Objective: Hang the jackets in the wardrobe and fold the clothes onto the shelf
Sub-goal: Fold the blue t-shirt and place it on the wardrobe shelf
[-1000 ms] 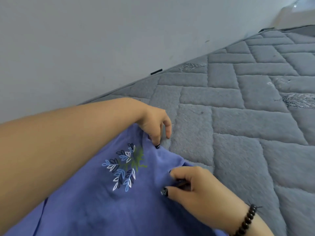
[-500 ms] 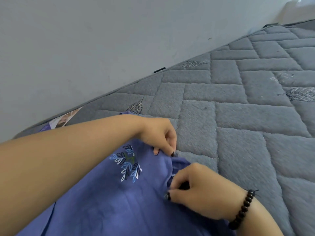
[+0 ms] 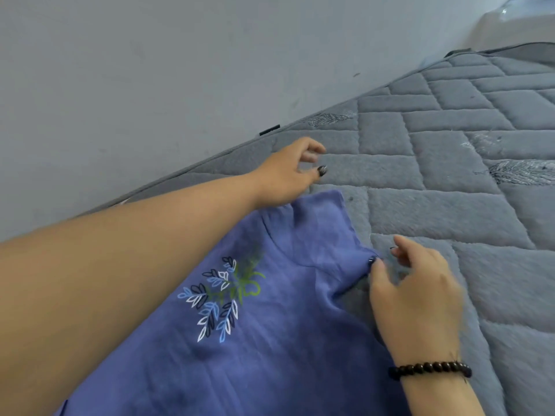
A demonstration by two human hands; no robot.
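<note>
Blue cotton shirt w/ leaf print (image 3: 270,310) lies flat on grey quilted mattress (image 3: 435,175). Left hand (image 3: 288,175) loosely curled above it, holding nothing; right hand (image 3: 417,292) relaxed, thumb touching shirt edge.

blue garment (image 3: 285,340) (leaf print), grey quilted mattress (image 3: 450,175)

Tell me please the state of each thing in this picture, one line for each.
blue garment: spread flat on the bed, print facing up.
left hand: loosely curled, holding nothing, past the garment's top edge.
right hand: fingers relaxed, thumb touching the garment's edge.
grey quilted bed cover: lying flat.
bead bracelet: worn on the right wrist.
</note>
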